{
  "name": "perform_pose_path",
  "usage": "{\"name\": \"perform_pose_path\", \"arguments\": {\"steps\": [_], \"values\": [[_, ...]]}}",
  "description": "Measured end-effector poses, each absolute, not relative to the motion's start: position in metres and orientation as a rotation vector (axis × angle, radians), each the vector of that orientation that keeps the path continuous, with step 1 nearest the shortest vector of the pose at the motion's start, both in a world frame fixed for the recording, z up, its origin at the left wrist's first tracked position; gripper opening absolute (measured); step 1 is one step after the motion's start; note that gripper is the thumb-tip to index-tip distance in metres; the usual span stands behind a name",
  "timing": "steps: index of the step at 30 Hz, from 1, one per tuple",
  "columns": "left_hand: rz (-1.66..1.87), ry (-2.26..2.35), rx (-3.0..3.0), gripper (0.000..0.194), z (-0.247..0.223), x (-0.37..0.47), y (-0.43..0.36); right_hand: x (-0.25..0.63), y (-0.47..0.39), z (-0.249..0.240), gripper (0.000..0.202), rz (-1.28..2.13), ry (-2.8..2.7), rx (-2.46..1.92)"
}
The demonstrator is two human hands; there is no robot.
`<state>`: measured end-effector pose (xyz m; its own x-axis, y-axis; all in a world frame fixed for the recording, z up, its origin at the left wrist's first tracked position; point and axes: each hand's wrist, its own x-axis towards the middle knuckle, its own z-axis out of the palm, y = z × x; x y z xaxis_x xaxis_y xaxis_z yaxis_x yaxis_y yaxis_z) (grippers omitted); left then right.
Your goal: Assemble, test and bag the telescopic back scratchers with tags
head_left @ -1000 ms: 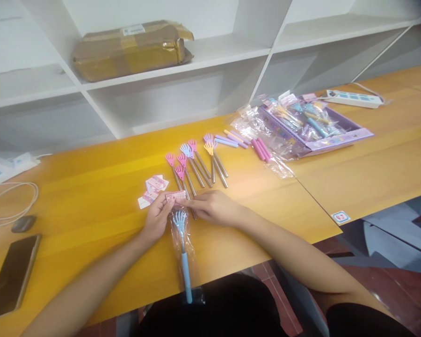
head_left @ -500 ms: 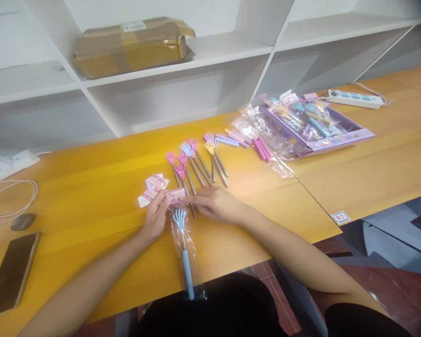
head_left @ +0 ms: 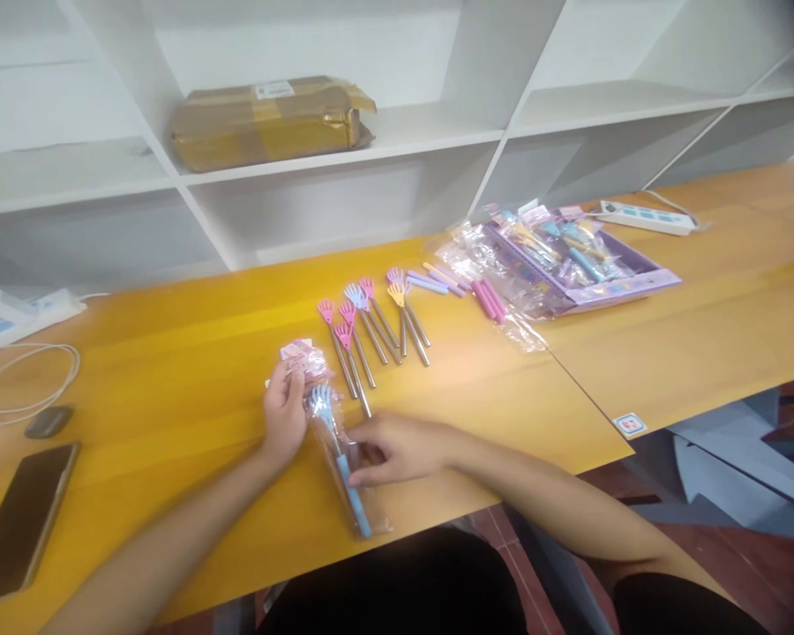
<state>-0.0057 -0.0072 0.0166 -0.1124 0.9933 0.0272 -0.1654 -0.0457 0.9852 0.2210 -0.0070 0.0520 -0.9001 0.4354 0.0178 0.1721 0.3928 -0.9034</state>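
My left hand (head_left: pixel 284 414) is closed on the upper end of a clear plastic bag (head_left: pixel 334 441). In the bag lies a back scratcher with a light blue hand-shaped head, a metal rod and a blue handle (head_left: pixel 352 496). My right hand (head_left: pixel 397 451) is beside the handle, thumb and fingers apart, with the thumb tip at the bag. Pink printed cards (head_left: pixel 297 350) lie just beyond my left hand, partly covered by shiny plastic. Farther off are several unwrapped back scratchers with bare metal rods, among them a yellow one (head_left: pixel 397 293) and a pink one (head_left: pixel 326 310).
Loose pink handle sleeves (head_left: pixel 488 300) and purple ones (head_left: pixel 427 282) lie toward the back. Behind them stands a purple box (head_left: pixel 625 287) of bagged scratchers. A phone (head_left: pixel 26 520) and a cable (head_left: pixel 72 353) are at left. A taped carton (head_left: pixel 271 123) sits on the shelf.
My right hand has left the card at the bag's top and come down beside the blue handle. The bagged scratcher has shifted left and tilted, its lower end now farther up the table.
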Motion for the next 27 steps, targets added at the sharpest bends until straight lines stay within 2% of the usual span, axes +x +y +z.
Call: {"name": "perform_pose_path", "arguments": {"steps": [3, 8, 11, 14, 20, 24, 27], "values": [[1.518, 1.153, 0.897, 0.037, 0.018, -0.007, -0.002, 0.213, -0.012, 0.048, 0.037, 1.744, -2.314, -0.626], [1.435, 1.003, 0.721, 0.041, 0.011, -0.013, 0.01, 0.214, -0.001, 0.041, 0.044, 2.092, -2.123, -0.591], [1.361, 0.89, 0.715, 0.044, 0.011, -0.016, 0.014, 0.229, 0.015, 0.048, 0.043, 2.158, -1.899, -0.487], [1.223, 0.806, 0.809, 0.038, 0.014, -0.016, 0.014, 0.264, 0.037, 0.064, 0.042, 1.977, -1.708, -0.663], [1.035, 0.731, 0.961, 0.033, 0.013, -0.011, 0.011, 0.383, 0.098, 0.105, 0.038, 1.213, -1.624, -1.289], [0.957, 0.717, 1.063, 0.028, 0.008, -0.01, 0.005, 0.46, 0.14, 0.12, 0.041, 0.951, -1.527, -1.652], [0.927, 0.71, 1.142, 0.029, 0.007, -0.01, 0.002, 0.503, 0.169, 0.128, 0.026, 0.704, -1.501, -1.896]]}}
